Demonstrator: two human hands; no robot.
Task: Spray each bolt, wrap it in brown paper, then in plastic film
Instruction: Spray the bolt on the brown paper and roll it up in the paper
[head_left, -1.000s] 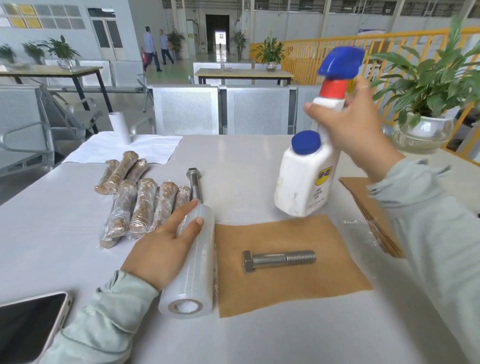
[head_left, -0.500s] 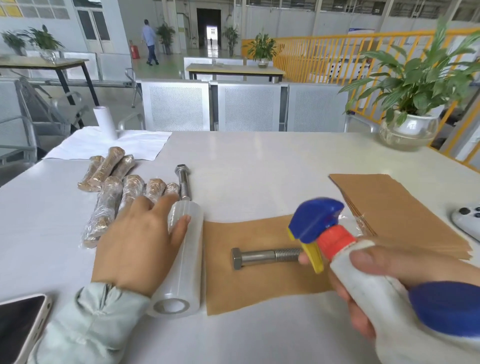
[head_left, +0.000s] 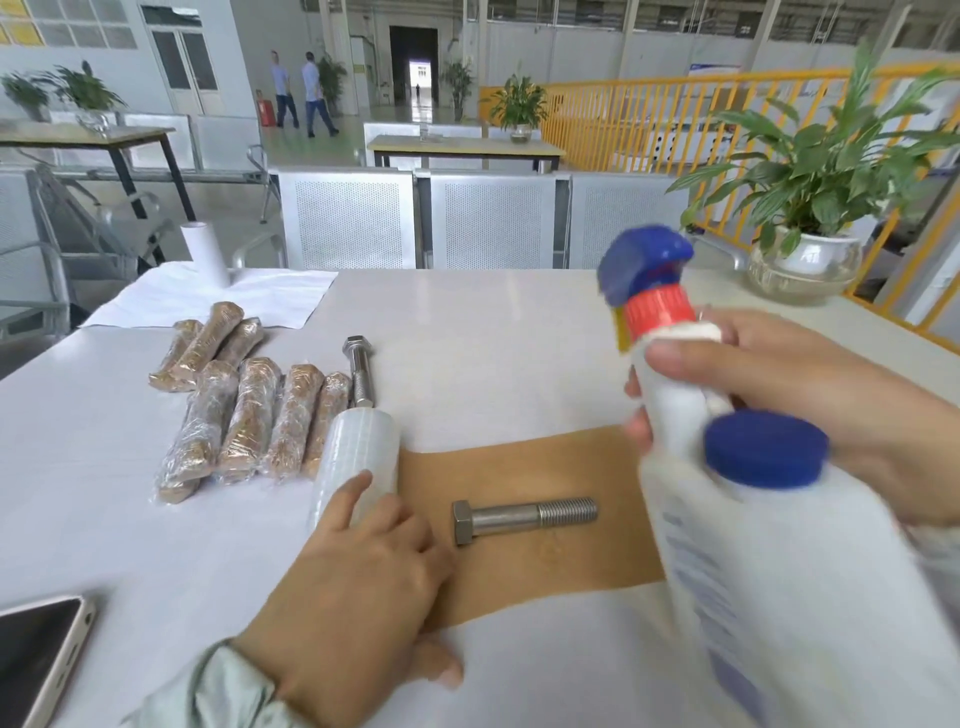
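Right hand (head_left: 810, 410) is gripping the spray bottle (head_left: 737, 519) above the hex bolt (head_left: 524, 517) lying on brown paper (head_left: 545, 571); left hand (head_left: 358, 582), fingers relaxed, is resting nearby, risking overspray.

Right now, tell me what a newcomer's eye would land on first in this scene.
The white spray bottle with its blue trigger head looms large at the right, gripped by the right hand. Below it a bare steel bolt lies on a sheet of brown paper at the table's centre, the left hand resting at the sheet's left edge. Further left sits a cluster of wrapped bolts.
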